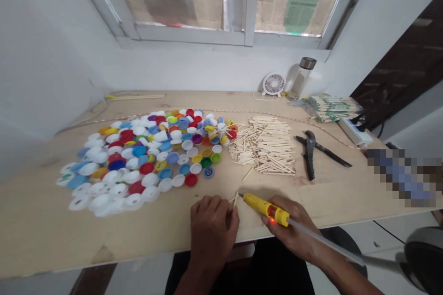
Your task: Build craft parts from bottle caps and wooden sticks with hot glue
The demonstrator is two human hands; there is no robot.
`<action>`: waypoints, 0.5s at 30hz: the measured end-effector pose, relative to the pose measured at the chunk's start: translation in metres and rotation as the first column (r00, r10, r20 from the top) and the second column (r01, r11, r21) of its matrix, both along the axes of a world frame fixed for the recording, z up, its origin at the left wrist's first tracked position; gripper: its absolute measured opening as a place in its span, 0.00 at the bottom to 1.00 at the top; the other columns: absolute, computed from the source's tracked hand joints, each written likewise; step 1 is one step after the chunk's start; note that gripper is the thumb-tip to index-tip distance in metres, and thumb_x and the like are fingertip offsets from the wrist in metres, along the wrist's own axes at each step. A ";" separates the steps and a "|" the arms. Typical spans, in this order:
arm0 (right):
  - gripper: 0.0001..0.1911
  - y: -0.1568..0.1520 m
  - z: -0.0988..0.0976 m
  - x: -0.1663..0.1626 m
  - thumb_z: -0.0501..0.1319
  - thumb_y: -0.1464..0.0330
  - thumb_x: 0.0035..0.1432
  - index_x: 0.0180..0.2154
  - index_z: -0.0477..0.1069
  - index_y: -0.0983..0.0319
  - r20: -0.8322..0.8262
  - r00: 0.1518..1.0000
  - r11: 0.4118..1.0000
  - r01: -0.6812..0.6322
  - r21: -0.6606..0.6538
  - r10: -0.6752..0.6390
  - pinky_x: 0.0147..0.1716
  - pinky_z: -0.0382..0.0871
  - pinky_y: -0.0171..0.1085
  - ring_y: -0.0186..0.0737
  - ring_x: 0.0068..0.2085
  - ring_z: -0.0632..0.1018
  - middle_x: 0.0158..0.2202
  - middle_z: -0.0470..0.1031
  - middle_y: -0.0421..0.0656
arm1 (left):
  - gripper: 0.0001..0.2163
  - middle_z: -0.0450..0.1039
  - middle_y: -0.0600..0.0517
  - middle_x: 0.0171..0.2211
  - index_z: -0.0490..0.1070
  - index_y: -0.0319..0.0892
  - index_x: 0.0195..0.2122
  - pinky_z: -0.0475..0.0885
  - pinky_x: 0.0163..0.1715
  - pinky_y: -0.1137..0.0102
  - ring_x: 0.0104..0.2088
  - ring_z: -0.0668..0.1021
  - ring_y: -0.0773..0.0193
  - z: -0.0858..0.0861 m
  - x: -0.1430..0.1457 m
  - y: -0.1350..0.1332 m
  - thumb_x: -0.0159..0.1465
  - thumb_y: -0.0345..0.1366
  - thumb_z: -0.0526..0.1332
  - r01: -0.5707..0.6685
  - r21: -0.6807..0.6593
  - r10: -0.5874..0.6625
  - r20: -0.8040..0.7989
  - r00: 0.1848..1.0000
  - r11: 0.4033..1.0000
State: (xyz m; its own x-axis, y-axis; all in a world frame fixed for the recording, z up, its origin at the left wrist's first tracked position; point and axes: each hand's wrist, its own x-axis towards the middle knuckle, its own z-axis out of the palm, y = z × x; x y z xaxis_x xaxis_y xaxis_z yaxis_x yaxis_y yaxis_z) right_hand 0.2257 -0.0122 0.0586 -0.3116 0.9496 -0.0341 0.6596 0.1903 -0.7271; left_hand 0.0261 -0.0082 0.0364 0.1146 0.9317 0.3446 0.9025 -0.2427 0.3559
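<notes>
On one table (41, 235), the left hand (212, 223) pinches two sticks (236, 199); the right hand (296, 226) grips one yellow glue gun (258, 204).

We count one pale wooden bench (148, 242), one yellow plastic glue gun (261, 206) and one long translucent glue stick (325, 242) in its back. Of short pale wooden sticks (273, 140) we see one big heap, too tangled to number, plus one lying loose in front and at least two at the gun's tip. The round plastic caps (150, 179), white, red, blue, yellow and more, run to many dozens; they overlap too much for an exact figure. We also tally one pair of black pliers (309, 156), one small white fan (274, 84), one clear silver-lidded bottle (302, 78), one clear plastic bag (334, 107) of sticks and one white power strip (356, 132).
</notes>
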 end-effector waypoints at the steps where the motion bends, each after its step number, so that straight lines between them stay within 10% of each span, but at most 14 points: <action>1: 0.11 0.000 0.000 -0.001 0.56 0.62 0.60 0.28 0.62 0.59 0.009 1.000 1.000 -0.003 0.007 0.003 0.27 0.58 0.34 0.35 0.28 0.69 0.26 0.67 0.37 | 0.09 0.71 0.50 0.23 0.67 0.43 0.21 0.63 0.35 0.59 0.30 0.72 0.54 0.000 0.000 0.000 0.57 0.28 0.60 -0.002 -0.001 0.002 -0.004 1.000 1.000; 15: 0.11 0.004 0.001 -0.005 0.56 0.62 0.59 0.27 0.62 0.59 0.094 0.996 1.000 -0.002 0.030 -0.001 0.26 0.59 0.34 0.36 0.27 0.70 0.26 0.69 0.38 | 0.09 0.72 0.50 0.24 0.68 0.44 0.20 0.63 0.36 0.59 0.30 0.72 0.54 0.002 0.001 0.000 0.58 0.28 0.59 -0.008 -0.026 0.008 0.013 1.000 1.000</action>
State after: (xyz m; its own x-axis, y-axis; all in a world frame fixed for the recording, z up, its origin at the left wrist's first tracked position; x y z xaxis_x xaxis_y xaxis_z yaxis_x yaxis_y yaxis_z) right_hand 0.2209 -0.0086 0.0598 -0.3085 0.9506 -0.0352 0.7250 0.2111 -0.6556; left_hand 0.0272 -0.0080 0.0382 0.1027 0.9413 0.3216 0.8998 -0.2258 0.3734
